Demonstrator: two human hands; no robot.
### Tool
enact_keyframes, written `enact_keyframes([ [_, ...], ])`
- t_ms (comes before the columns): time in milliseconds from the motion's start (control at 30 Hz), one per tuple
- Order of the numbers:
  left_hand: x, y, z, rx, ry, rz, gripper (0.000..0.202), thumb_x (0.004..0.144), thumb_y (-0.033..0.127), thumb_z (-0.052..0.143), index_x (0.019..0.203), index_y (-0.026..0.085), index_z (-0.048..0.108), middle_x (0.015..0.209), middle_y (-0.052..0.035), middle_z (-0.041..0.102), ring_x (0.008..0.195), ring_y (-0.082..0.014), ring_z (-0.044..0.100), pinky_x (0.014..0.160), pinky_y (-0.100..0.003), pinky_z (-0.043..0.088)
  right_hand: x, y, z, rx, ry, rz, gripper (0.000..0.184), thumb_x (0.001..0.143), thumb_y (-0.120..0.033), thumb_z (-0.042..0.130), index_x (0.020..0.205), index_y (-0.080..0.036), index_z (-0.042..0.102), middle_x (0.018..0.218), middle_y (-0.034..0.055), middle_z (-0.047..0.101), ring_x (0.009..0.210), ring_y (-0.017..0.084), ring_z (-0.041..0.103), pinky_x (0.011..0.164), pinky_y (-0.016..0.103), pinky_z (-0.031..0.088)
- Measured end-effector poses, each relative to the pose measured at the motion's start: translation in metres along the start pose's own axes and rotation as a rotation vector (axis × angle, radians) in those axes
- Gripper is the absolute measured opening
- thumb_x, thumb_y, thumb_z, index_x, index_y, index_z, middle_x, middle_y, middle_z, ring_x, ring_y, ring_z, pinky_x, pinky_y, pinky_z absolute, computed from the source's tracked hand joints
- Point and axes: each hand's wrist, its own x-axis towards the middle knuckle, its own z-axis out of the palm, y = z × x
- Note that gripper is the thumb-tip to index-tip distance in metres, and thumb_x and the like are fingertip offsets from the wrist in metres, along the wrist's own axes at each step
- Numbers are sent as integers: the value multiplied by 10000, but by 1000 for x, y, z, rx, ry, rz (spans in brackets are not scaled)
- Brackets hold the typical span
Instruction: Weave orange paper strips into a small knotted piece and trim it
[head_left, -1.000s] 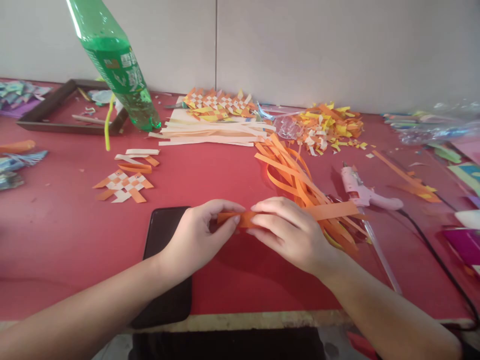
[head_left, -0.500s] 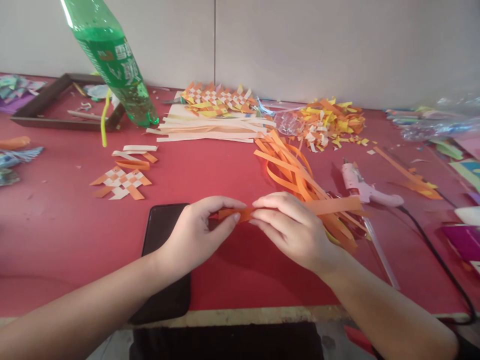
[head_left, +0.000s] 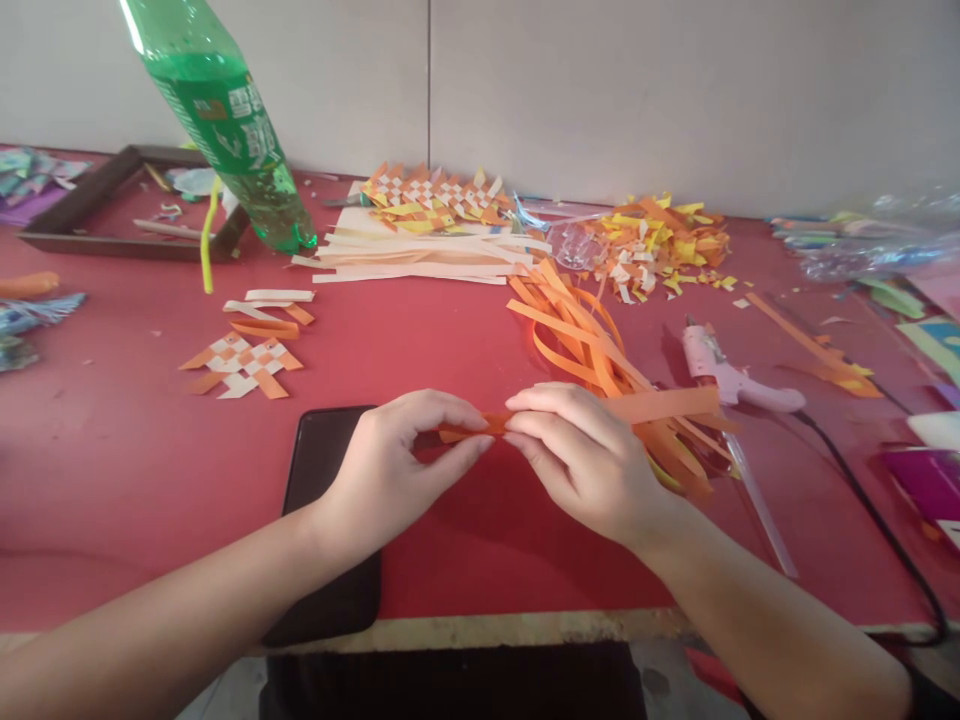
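Observation:
An orange paper strip [head_left: 664, 404] runs between my two hands, just above the red table. My left hand [head_left: 409, 445] pinches its left end between thumb and fingers. My right hand [head_left: 581, 445] grips it a little further right, and the long tail sticks out past that hand. Beneath the tail lies a loose bundle of orange strips [head_left: 581, 320]. Under my left wrist is a black phone [head_left: 330, 590], partly covered by the arm. Two small woven orange and white paper fish [head_left: 244, 362] lie to the left.
Cream paper strips [head_left: 420, 258] and woven pieces [head_left: 435, 190] lie at the back, near yellow and orange scraps [head_left: 667, 240]. A green bottle [head_left: 232, 130] leans beside a dark frame [head_left: 82, 200]. On the right rests a pink glue gun [head_left: 727, 370] with a black cord [head_left: 874, 515].
My left fingers have shifted slightly along the orange strip, and the thumb has moved right, closer to my right fingertips. The strip stays between both hands.

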Motion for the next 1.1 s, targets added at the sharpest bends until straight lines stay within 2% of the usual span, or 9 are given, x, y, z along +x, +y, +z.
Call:
enact_keyframes([
  [167, 1, 0, 0, -96, 47, -33, 90, 847, 263, 686, 870, 198, 744, 913, -40, 753, 853, -153, 698, 760, -229, 577, -5, -12, -9, -124, 174, -13, 320, 787, -75, 712, 1045, -236, 614, 1028, 107, 677, 1002, 293, 662, 861, 481, 580],
  [233, 1, 2, 0, -144, 67, -43, 88, 838, 272, 701, 851, 198, 746, 901, -38, 757, 848, -153, 700, 756, -228, 576, -7, -20, -13, -70, 207, -75, 334, 762, -73, 739, 1005, -274, 628, 911, 57, 696, 838, 239, 683, 744, 409, 608],
  [300, 0, 4, 0, -191, 79, -50, 79, 827, 267, 717, 841, 194, 744, 897, -36, 759, 845, -153, 704, 754, -226, 578, -7, -26, -13, 87, 162, -54, 276, 786, -83, 720, 955, -282, 630, 798, 9, 700, 691, 181, 669, 654, 343, 604],
  [433, 0, 7, -2, -290, 36, -32, 35, 821, 219, 726, 842, 193, 736, 894, -26, 762, 834, -139, 709, 762, -215, 581, -2, -29, 0, 469, -30, 369, 44, 878, -246, 672, 870, -223, 635, 684, -10, 688, 573, 132, 650, 535, 252, 567],
  [567, -1, 8, -2, -352, -36, -4, 35, 833, 175, 707, 848, 197, 730, 886, -23, 759, 821, -130, 710, 750, -206, 583, 1, -23, 8, 840, -11, 569, 139, 880, -314, 673, 974, -212, 661, 792, 9, 711, 646, 124, 686, 544, 219, 579],
  [667, -3, 6, -2, -359, -77, -12, 27, 840, 179, 700, 851, 192, 720, 882, -29, 756, 818, -132, 709, 758, -214, 584, 1, -19, 6, 851, 21, 599, 202, 832, -298, 735, 1002, -211, 669, 787, -2, 704, 533, 85, 619, 467, 190, 532],
  [800, -4, 3, 0, -359, -93, -11, 36, 841, 204, 703, 867, 181, 693, 886, -47, 743, 821, -149, 705, 765, -245, 590, 0, -17, 4, 799, 42, 538, 154, 836, -287, 729, 959, -204, 688, 893, 36, 701, 624, 105, 643, 471, 209, 522],
  [967, -2, 2, 1, -446, -48, -70, 313, 796, 216, 758, 1069, 205, 605, 921, -40, 728, 847, -158, 716, 740, -240, 599, -2, -17, 5, 747, 54, 542, 126, 854, -252, 703, 976, -226, 685, 904, 24, 695, 630, 97, 635, 505, 210, 532],
  [1100, -1, 3, 2, -458, 7, -80, 223, 760, 198, 787, 936, 181, 652, 899, -30, 737, 838, -143, 719, 763, -220, 602, -1, -18, 5, 769, 54, 578, 138, 858, -261, 701, 986, -224, 667, 864, 9, 701, 619, 91, 643, 563, 211, 566],
])
